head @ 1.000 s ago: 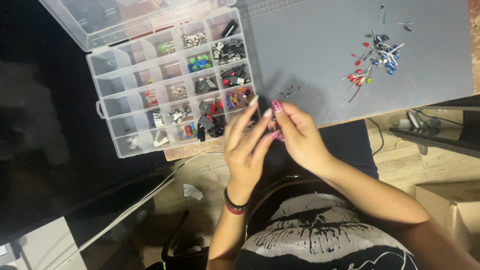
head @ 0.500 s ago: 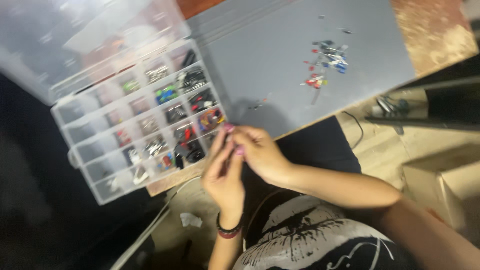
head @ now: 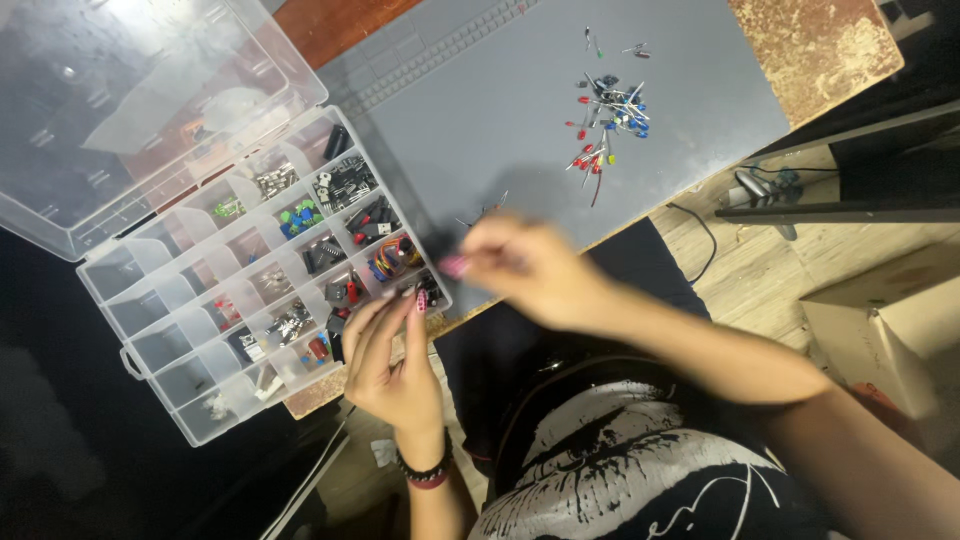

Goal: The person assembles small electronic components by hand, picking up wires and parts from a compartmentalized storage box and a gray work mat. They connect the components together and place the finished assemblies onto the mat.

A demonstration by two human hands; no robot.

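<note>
Your left hand (head: 395, 365): fingers apart, at the near corner of the parts box (head: 255, 290) | your right hand (head: 525, 265): blurred, fingers' state unclear, over the grey mat (head: 500, 110) | loose parts (head: 605, 120): far on mat.

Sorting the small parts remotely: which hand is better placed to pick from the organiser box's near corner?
Probably the left hand: its fingertips already rest at the near corner compartments of the clear organiser box. The right hand is blurred over the grey mat, beside the box.
</note>
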